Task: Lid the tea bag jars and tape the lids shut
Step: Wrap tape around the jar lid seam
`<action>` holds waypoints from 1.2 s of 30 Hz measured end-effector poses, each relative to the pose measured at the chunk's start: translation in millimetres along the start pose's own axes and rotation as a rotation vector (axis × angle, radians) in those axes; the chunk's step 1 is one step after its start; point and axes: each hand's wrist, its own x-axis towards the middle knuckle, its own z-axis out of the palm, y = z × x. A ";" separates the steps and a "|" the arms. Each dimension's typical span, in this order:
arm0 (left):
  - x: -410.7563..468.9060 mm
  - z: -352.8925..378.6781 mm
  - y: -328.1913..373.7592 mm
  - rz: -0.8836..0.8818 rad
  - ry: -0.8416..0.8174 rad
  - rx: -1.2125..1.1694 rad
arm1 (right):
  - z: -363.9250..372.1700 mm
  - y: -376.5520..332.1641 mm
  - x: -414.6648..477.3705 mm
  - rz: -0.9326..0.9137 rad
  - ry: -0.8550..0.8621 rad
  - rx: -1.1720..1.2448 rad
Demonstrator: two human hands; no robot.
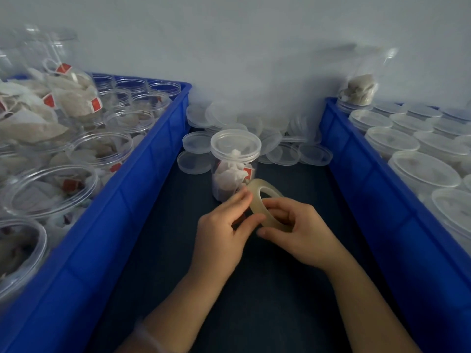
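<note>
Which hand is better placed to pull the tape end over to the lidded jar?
Left. The left hand pinches the tape roll at its rim, beside the jar; the right hand holds it steady through the hole.

Exposure is dim with a cool blue cast. Light is diffuse, source not identifiable. The wall (254, 34) at 12 o'clock is brightest; the dark tabletop (267, 289) at 6 o'clock holds little detail.

Motion smear affects the plastic bag (362, 72) at 1 o'clock and the left hand (219, 233) fingertips (244, 197) at the tape roll (266, 186).

Walls of the left crate (122, 212) and right crate (377, 200) bow at the frame edges. Faint glare shows on the open jars (53, 192) at 9 o'clock.
</note>
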 end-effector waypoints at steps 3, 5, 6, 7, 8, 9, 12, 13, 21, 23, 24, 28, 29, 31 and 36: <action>3.3 -3.7 0.5 -0.020 0.056 -0.038 | -1.4 0.1 -0.1 0.012 -0.007 -0.017; 6.3 -7.7 -2.4 -0.042 0.071 -0.060 | -1.3 0.6 -0.3 0.030 -0.029 -0.044; 6.7 -9.0 -3.3 -0.040 0.069 -0.039 | -0.5 0.8 -0.4 0.037 -0.035 -0.061; 6.7 -9.5 -4.0 -0.028 0.064 -0.004 | 0.5 0.6 -0.2 0.041 -0.037 -0.077; 6.5 -9.3 -4.2 -0.013 0.057 0.039 | 1.9 0.6 0.2 0.039 -0.032 -0.084; 6.2 -8.6 -4.0 0.002 0.047 0.083 | 3.5 0.6 0.7 0.031 -0.020 -0.080; 6.5 -6.2 -3.0 -0.026 -0.015 0.147 | 5.8 0.6 1.8 0.010 0.040 -0.094; 6.9 -6.2 -4.2 -0.058 -0.052 0.140 | 5.6 0.7 2.3 0.004 0.055 -0.111; 15.1 -17.7 -10.1 -0.373 -0.244 -0.251 | -1.4 0.2 -2.9 -0.082 0.016 -0.242; 15.2 -18.4 -10.9 -0.373 -0.283 -0.241 | -2.4 1.6 -2.9 -0.085 0.011 -0.300; 14.8 -18.1 -11.0 -0.369 -0.300 -0.219 | -1.9 2.8 -2.8 -0.088 0.014 -0.364; 13.9 -18.2 -4.9 -0.352 -0.413 -0.191 | 4.9 9.5 0.7 -0.063 0.132 -0.530; 14.4 -18.8 -3.0 -0.347 -0.441 -0.229 | 5.7 11.6 3.1 -0.041 0.177 -0.504; 17.0 -19.6 -1.5 -0.355 -0.456 -0.282 | 4.1 15.2 8.8 0.048 0.220 -0.429; 17.3 -13.6 2.0 -0.358 -0.241 -0.209 | -3.3 12.5 8.6 0.067 0.230 -0.192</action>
